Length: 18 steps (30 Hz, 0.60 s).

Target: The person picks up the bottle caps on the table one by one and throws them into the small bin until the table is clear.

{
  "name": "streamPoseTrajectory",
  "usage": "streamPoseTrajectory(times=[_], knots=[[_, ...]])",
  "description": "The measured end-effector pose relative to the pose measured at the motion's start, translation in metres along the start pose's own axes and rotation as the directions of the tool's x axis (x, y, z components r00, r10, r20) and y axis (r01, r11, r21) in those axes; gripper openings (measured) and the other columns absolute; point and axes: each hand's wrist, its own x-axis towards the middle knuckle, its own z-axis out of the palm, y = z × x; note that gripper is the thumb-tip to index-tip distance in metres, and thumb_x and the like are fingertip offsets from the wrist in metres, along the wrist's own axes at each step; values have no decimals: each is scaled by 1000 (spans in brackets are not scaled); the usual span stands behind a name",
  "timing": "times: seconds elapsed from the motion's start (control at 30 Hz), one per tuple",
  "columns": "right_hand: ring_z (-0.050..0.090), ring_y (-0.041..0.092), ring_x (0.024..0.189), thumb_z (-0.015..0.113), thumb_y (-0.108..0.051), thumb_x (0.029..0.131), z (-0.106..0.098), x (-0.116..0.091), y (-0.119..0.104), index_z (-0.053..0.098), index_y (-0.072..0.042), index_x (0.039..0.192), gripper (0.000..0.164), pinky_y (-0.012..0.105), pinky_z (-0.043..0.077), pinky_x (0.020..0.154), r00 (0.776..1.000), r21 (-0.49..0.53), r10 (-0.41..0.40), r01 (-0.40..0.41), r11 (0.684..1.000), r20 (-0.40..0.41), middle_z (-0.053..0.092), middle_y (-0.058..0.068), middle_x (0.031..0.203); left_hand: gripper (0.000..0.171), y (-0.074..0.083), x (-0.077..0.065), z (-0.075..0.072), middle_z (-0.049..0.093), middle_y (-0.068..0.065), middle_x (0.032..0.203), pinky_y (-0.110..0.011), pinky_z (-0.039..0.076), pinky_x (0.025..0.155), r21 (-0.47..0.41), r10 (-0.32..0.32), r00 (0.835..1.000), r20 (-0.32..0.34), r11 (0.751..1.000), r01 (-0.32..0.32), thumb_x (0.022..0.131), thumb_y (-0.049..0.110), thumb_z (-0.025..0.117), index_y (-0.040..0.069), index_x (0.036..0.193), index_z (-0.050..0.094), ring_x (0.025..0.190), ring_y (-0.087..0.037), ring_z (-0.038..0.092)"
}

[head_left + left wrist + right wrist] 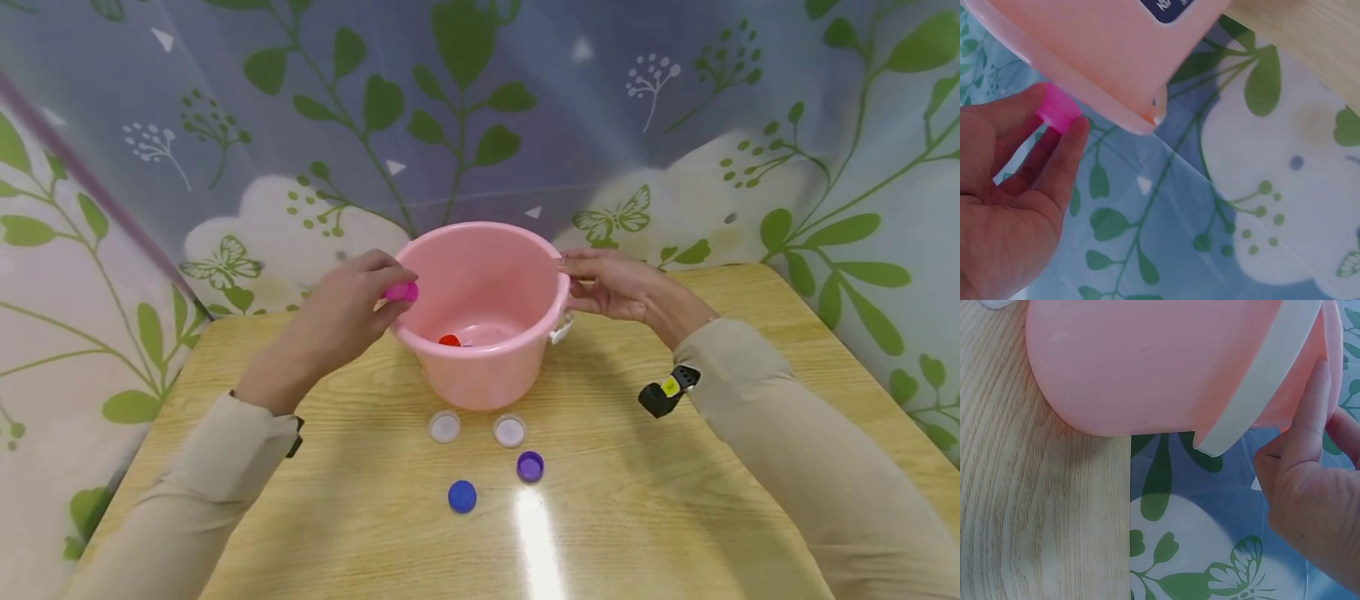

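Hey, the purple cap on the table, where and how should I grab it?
Probably pinch the purple cap by opposite sides of its round wall, coming down from above on the near side: it lies flat with its hollow side up, and the pink bucket stands beyond it.

The left sleeve (195, 487) is showing at eight o'clock and the right sleeve (795, 450) at four, both long, beige and creasing softly. The left hand (348, 304) and right hand (615, 286) are showing bare. At seven o'clock of the right cuff (705, 350) a black box (657, 402) is sitting on a black strap (687, 377), a yellow label (670, 387) marking it; a black piece (296, 438) is peeking from the left cuff (258, 423) at four.
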Motion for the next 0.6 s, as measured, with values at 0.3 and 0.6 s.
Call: streamPoseTrajectory(times=[0.3, 0.6], knots=[[62, 17, 73, 60, -13, 96, 0, 0, 1, 48, -2, 128, 36, 29, 58, 70, 1000, 13, -7, 7, 1000, 21, 57, 11, 92, 22, 14, 14, 13, 63, -8, 100, -35, 53, 82, -58, 76, 993, 89, 996, -71, 84, 8, 74, 3, 105, 70, 92, -22, 58], [63, 17, 74, 60, -12, 96, -1, 0, 1, 49, -3, 127, 35, 30, 57, 71, 1000, 27, -5, 5, 1000, 14, 58, 11, 92, 16, 19, 22, 25, 65, -7, 99, -32, 51, 84, -163, 110, 978, 178, 983, -81, 86, 7, 72, 3, 101, 72, 95, -21, 57]])
